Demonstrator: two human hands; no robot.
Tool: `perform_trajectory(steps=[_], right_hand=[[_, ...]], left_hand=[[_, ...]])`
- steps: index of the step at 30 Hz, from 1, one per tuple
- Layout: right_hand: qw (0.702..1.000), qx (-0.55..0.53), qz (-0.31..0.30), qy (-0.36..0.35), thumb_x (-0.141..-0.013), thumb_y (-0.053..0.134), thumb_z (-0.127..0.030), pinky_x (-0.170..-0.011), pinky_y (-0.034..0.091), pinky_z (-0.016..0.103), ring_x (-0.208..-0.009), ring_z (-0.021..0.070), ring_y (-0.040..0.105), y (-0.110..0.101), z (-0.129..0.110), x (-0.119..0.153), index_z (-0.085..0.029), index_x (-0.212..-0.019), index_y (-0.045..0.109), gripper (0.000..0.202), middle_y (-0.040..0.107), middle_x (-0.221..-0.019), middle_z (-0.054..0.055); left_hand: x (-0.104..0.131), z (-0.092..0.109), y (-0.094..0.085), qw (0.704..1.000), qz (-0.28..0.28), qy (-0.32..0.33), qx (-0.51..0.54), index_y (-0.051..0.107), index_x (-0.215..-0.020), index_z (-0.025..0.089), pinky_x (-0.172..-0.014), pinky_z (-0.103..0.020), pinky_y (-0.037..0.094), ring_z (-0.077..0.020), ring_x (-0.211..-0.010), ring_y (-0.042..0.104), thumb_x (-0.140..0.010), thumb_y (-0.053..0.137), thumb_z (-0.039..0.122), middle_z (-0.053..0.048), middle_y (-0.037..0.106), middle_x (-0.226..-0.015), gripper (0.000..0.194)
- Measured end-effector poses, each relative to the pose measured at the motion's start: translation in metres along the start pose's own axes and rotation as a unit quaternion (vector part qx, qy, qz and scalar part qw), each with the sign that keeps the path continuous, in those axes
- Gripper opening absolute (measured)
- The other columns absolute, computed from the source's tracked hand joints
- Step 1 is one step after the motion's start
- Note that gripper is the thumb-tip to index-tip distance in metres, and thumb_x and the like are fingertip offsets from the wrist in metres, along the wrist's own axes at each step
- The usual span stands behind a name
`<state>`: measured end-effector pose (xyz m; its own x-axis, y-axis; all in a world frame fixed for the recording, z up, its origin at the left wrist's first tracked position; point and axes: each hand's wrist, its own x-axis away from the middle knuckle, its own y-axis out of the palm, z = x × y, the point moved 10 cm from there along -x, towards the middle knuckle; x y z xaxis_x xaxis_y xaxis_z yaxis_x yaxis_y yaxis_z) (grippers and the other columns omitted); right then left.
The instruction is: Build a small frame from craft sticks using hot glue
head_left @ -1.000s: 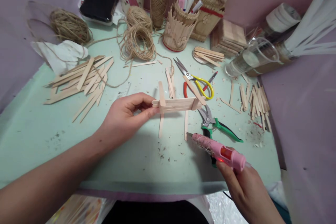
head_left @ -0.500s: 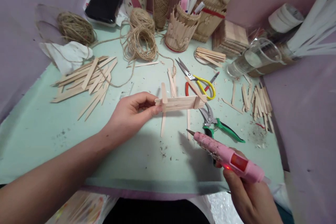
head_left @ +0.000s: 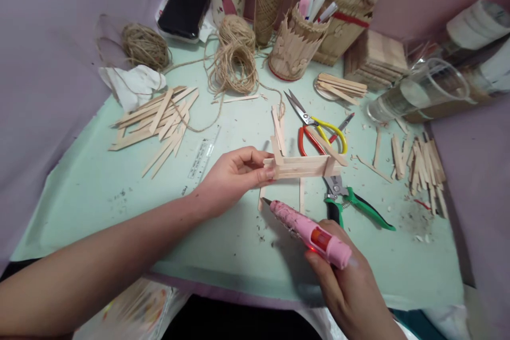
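Note:
My left hand (head_left: 239,175) pinches the left end of a small popsicle-stick structure (head_left: 303,166), a panel of sticks laid side by side with short pieces across both ends. It is held above the table. My right hand (head_left: 345,271) is wrapped round a pink hot glue gun (head_left: 305,226), whose red light glows near the thumb. The nozzle points left, just below the structure and apart from it in the picture. Two single sticks lie on the table under the structure, one of them a thin stick (head_left: 302,195) showing its lower part.
Green-handled pruning shears (head_left: 368,211) and yellow-and-red-handled scissors (head_left: 314,119) lie right of the structure. Loose sticks (head_left: 159,122) spread at left, cut pieces (head_left: 426,170) at right. Behind are twine (head_left: 235,64), a pen holder (head_left: 295,42) and a clear cup (head_left: 414,90). A ruler (head_left: 201,158) lies left.
The glue gun's nozzle has moved left relative to the structure, toward its left end. The view has shifted, so the table's things appear farther right. Both hands keep their hold.

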<state>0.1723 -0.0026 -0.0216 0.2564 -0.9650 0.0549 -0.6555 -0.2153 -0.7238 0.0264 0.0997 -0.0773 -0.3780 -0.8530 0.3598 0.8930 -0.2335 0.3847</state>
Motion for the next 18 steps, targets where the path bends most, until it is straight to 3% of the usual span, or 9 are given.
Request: perform_trajectory(steps=[11, 18], right_hand=[[1.0, 0.014, 0.001, 0.01, -0.097, 0.048, -0.033, -0.065, 0.053, 0.033, -0.077, 0.021, 0.062, 0.0016, 0.0045, -0.0004, -0.024, -0.115, 0.061, 0.024, 0.064, -0.086, 0.005], [0.999, 0.032, 0.007, -0.003, -0.097, 0.047, -0.032, -0.065, 0.054, 0.033, -0.077, 0.0212, 0.063, 0.0013, 0.0, -0.0028, -0.023, -0.12, 0.06, 0.028, 0.064, -0.087, 0.005]], left_hand=[[-0.0001, -0.0037, 0.006, 0.999, -0.033, -0.013, 0.028, 0.056, -0.071, 0.015, -0.089, -0.032, 0.058, -0.0125, -0.092, 0.069, -0.074, 0.077, 0.027, -0.005, 0.068, -0.115, 0.024], [-0.0004, -0.0052, 0.002, 1.0, -0.023, -0.006, -0.009, 0.058, -0.074, 0.015, -0.091, -0.038, 0.057, -0.0199, -0.103, 0.068, -0.07, 0.079, 0.032, -0.009, 0.066, -0.123, 0.027]])
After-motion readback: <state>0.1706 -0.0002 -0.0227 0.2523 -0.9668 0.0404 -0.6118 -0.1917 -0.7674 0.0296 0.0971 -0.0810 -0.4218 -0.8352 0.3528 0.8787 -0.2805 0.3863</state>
